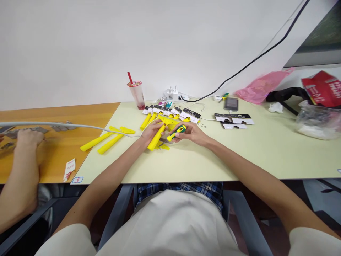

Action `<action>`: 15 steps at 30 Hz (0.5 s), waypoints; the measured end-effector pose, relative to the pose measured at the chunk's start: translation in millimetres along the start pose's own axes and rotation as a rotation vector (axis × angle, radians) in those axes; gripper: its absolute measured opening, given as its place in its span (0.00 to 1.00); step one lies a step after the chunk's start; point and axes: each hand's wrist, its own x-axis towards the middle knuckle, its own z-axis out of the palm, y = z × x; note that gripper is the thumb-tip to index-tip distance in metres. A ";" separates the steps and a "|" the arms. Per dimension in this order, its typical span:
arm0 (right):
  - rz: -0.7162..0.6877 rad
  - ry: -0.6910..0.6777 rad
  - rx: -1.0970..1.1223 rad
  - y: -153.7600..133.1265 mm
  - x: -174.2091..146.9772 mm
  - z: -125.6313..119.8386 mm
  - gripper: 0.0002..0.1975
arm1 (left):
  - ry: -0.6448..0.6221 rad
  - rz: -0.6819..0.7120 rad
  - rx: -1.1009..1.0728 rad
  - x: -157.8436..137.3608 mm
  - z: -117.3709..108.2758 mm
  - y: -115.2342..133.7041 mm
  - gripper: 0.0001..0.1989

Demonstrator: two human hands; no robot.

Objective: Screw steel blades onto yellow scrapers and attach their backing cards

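My left hand (151, 133) is closed around a yellow scraper (156, 138), a tool with a thick round handle and a wide flat head. The handle slants down toward me. In my right hand (192, 133) is a screwdriver (177, 133) with a green and yellow handle; its shaft points down and left beside the scraper's handle. Below both hands, a small flat yellow piece (163, 146) lies on the table, partly hidden. Two similar yellow scrapers (110, 143) rest to the left of my left hand. Several more, with black and white cards (190, 114), lie just beyond my hands.
A cup with a red straw (137, 95) stands near the wall. Loose cards (233, 121), a small pixelated device (231, 104) and a pink bag (262, 87) are to the right. A white cable (87, 127) crosses from the left, where another person's hand (29, 138) works.
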 end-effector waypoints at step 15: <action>0.018 0.034 -0.045 -6.7 -1.2 -2.5 0.20 | -0.010 0.003 -0.011 -3.3 4.4 3.4 0.15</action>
